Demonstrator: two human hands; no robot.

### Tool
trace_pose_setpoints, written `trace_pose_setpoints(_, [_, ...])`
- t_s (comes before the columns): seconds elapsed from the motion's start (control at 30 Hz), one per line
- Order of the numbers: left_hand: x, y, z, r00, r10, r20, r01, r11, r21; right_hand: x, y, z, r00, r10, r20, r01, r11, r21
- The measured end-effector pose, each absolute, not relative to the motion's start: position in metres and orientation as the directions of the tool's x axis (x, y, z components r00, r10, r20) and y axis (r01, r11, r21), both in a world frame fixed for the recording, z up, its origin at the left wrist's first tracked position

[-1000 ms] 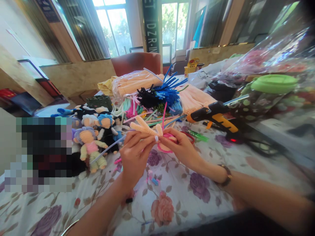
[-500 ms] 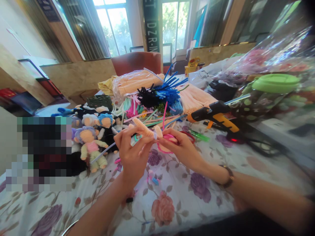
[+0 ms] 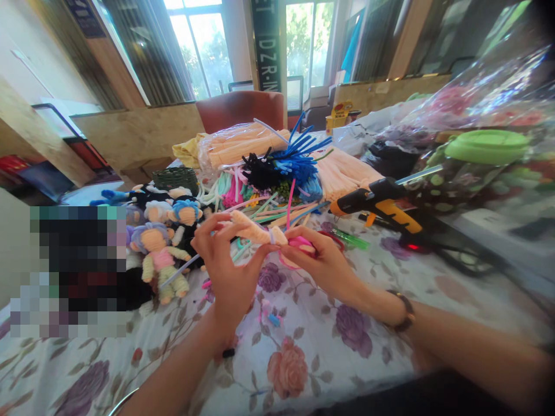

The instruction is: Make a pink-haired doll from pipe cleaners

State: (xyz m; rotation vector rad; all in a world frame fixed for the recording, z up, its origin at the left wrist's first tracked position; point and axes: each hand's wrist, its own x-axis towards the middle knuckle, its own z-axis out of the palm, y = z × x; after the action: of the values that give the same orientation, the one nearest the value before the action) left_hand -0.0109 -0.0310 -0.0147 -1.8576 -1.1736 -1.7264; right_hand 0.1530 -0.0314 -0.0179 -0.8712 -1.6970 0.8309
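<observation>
Between my two hands is a peach doll part (image 3: 250, 227) made of fuzzy pipe cleaner, with a pale lavender band (image 3: 272, 237) around it near its right end. My left hand (image 3: 225, 268) grips it from the left, fingertips along its upper end and thumb stretched toward the band. My right hand (image 3: 327, 263) pinches its right end with thumb and forefinger. A lavender pipe cleaner (image 3: 181, 270) sticks out left of my left hand; its other end is hidden. Just beyond my right fingers lies a pink and peach piece (image 3: 298, 251), partly covered.
Finished pipe-cleaner dolls (image 3: 158, 254) crowd the left side. A black and orange glue gun (image 3: 381, 205) stands at the right near a green-lidded jar (image 3: 485, 147). Bundles of blue pipe cleaners (image 3: 299, 162) and wrapped peach ones (image 3: 243, 147) lie behind. Scraps (image 3: 273, 318) dot the flowered tablecloth.
My left fingers have spread and shifted slightly left and up, with the thumb extended. The peach part has tilted flatter, showing more of its length and the band.
</observation>
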Motion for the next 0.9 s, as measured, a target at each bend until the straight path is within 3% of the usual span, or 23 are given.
trace_pose_setpoints(0.13, [-0.013,-0.027,-0.015,-0.108,0.367,0.924,0.663,-0.666,0.342,0.157,-0.027,-0.017,-0.261,0.689,0.676,0.239,0.725,-0.646])
trace_pose_setpoints(0.33, [-0.014,-0.031,-0.014,-0.026,0.326,0.945,0.653,-0.71,0.263,0.165,-0.017,-0.019,-0.347,0.394,0.851,0.286,0.909,-0.304])
trace_pose_setpoints(0.53, [-0.014,-0.036,-0.013,0.038,0.27,0.962,0.721,-0.674,0.161,0.171,-0.012,-0.016,-0.425,0.233,0.875,0.341,0.936,-0.084])
trace_pose_setpoints(0.9, [-0.011,-0.039,-0.014,0.036,0.298,0.954,0.69,-0.698,0.192,0.175,-0.018,-0.011,-0.487,0.084,0.869,0.472,0.863,0.181])
